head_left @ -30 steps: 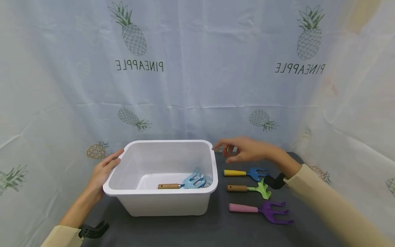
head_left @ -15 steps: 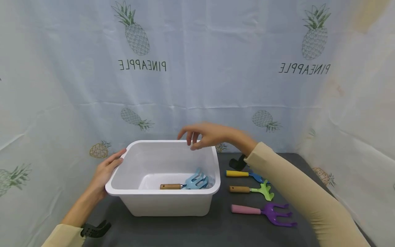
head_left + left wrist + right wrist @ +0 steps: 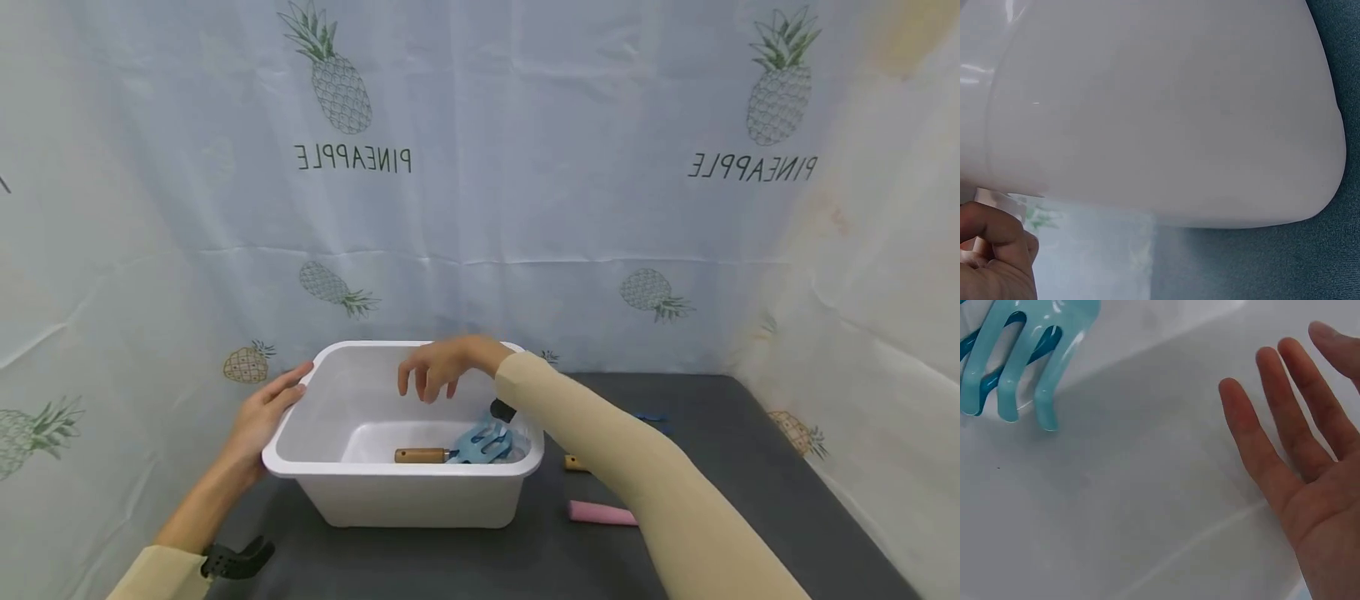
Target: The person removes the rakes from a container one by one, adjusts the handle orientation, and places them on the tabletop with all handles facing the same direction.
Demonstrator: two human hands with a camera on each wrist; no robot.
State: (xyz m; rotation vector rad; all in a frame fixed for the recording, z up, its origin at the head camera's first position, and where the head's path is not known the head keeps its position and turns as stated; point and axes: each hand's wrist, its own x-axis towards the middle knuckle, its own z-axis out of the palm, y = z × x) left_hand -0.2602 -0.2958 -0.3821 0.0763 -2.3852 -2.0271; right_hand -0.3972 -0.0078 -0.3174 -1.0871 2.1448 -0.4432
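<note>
Right hand (image 3: 435, 369) has moved left and down since the earlier head frame, from above the back rim to over the inside of the white tub (image 3: 412, 500). Sleeve (image 3: 600, 425) swung with it, now hides most of the tools at right. Left hand and tub look unchanged.

Right hand holds nothing: fingers loose, spread apart. Left hand (image 3: 258, 417) grips the tub's left rim, thumb over the edge.

Light-blue rake (image 3: 480, 444) lies in the tub, head toward the right wall, wooden handle (image 3: 422, 456) pointing left. Darker blue shape behind the tines; can't tell if it's another tool. On the table (image 3: 750, 500), right of tub: pink handle (image 3: 602, 513), end of a tan handle (image 3: 575, 463), bit of blue (image 3: 649, 417).

Step in hand reads as a reach into the tub. To do it well: drop onto the handle, not the tines; thumb one side, fingers the other. Lift the wrist so the black band (image 3: 502, 410) clears rake head and rim; contact there is unclear. Left hand should hold the rim firmly, since a forearm bump could slide the tub.
</note>
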